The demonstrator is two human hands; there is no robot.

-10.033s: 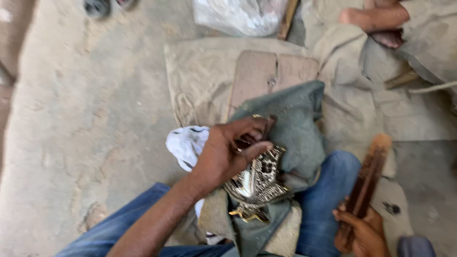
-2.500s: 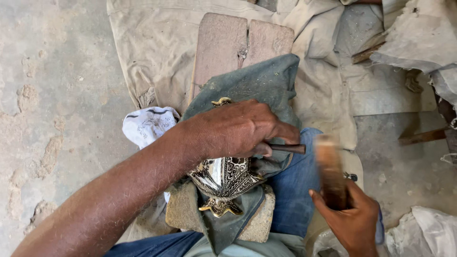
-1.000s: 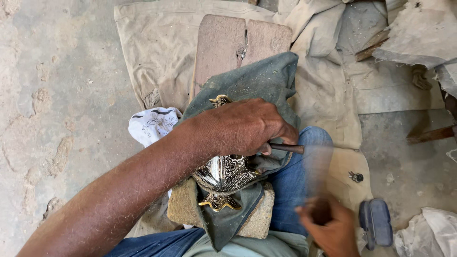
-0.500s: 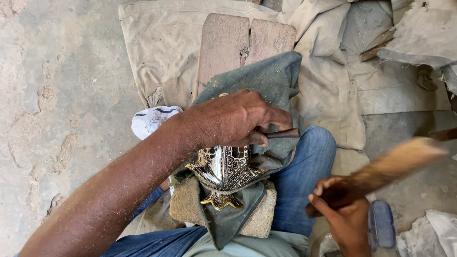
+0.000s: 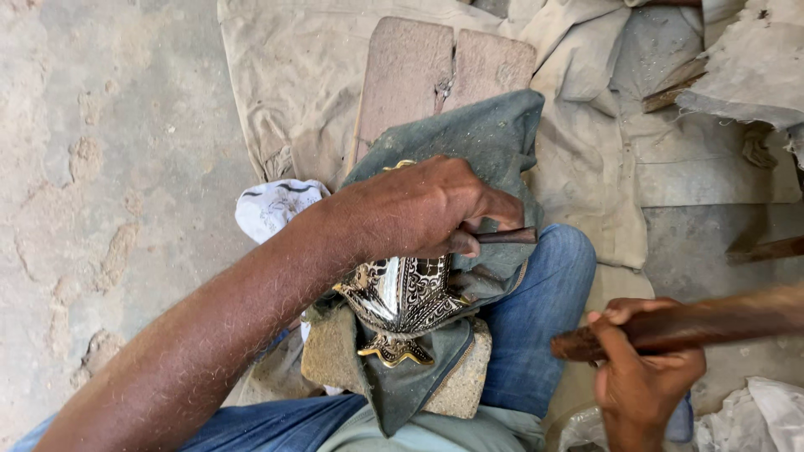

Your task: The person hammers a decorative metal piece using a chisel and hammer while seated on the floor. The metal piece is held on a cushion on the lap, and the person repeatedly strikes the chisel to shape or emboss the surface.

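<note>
My left hand [image 5: 419, 209] grips a thin dark metal punch [image 5: 505, 237] and holds it against an ornate metal piece [image 5: 400, 295], shiny silver and black with gold edging. That piece rests on a grey-green cloth [image 5: 481, 146] draped over a stone block [image 5: 456, 389] on my lap. My right hand [image 5: 643, 372] sits low at the right, closed around the end of a brown wooden mallet [image 5: 712, 322], which stretches blurred toward the right edge, apart from the punch.
A wooden board [image 5: 444, 71] lies beyond the cloth on beige sacking [image 5: 293, 75]. A white patterned rag [image 5: 272, 209] sits left of my forearm. Bare concrete floor [image 5: 92, 167] fills the left. Crumpled fabric and wood scraps [image 5: 729, 84] crowd the upper right.
My right hand has swung the wooden mallet: it was upright beside my knee, dropped low, and now lies nearly level at the right. My left hand keeps the punch on the metal piece.
</note>
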